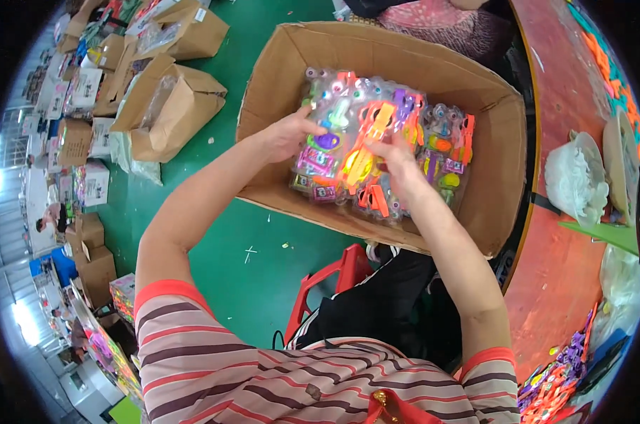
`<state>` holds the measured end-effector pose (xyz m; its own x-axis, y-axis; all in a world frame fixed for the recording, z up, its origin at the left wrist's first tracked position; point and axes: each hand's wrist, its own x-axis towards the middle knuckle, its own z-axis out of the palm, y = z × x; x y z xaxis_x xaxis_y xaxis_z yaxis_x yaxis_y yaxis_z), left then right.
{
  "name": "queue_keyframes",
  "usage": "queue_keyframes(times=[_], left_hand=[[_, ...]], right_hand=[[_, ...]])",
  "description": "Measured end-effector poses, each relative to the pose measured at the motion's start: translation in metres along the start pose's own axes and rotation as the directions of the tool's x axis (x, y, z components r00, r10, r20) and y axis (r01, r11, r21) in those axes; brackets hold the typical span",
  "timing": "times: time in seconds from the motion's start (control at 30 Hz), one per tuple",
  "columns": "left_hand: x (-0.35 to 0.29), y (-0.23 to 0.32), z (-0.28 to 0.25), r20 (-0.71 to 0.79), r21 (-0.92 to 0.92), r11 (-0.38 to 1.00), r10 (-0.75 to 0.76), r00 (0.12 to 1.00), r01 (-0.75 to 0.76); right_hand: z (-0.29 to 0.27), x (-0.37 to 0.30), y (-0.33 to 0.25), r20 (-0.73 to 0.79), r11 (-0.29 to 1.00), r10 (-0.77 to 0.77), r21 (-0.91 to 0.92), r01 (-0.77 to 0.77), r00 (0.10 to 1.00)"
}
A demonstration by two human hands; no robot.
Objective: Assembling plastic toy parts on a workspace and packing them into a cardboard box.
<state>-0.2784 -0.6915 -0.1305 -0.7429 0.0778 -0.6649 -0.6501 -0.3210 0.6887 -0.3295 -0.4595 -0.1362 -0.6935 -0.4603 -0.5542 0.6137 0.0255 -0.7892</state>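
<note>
Leaning over the box: a person in a striped shirt, both bare arms reaching past the near edge of a big cardboard box [502, 201].
Clear toy pack: this pack [350, 150], with bright bits inside, is between the hands, nearer the box's left edge than its right; whether it rests or is slightly raised, I can't tell.
Left hand: this one [289, 136] pinches the pack at its left side, thumb on top; the fingers underneath are hidden.
Right hand: this one [398, 159] looks closed on the pack's right part, thumb across the plastic, most fingers out of sight.
Other packs: more of them [440, 145] lie under and beside it, some toward the box's right edge.
Handling it well: I'd hold it level from both sides, gripping the rim rather than pressing the bulging plastic, and watch that its corners don't snag on neighbouring packs.
Counter: to the right, a red top [571, 272] carries a white bowl [578, 180] by its far part and a heap of colourful pieces [556, 381] near its close end.
</note>
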Motion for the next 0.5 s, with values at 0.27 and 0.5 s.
queue_keyframes(times=[0.27, 0.5], left_hand=[[-0.006, -0.017, -0.026, -0.127, -0.049, 0.993, -0.109, 0.986, 0.104], [0.004, -0.036, -0.026, -0.239, -0.076, 0.985, -0.171, 0.956, 0.157]], right_hand=[[0.011, 0.045, 0.049, 0.134, 0.999, 0.026, -0.030, -0.022, 0.991], [0.009, 0.059, 0.078, 0.106, 0.973, 0.147, -0.193, -0.124, 0.984]])
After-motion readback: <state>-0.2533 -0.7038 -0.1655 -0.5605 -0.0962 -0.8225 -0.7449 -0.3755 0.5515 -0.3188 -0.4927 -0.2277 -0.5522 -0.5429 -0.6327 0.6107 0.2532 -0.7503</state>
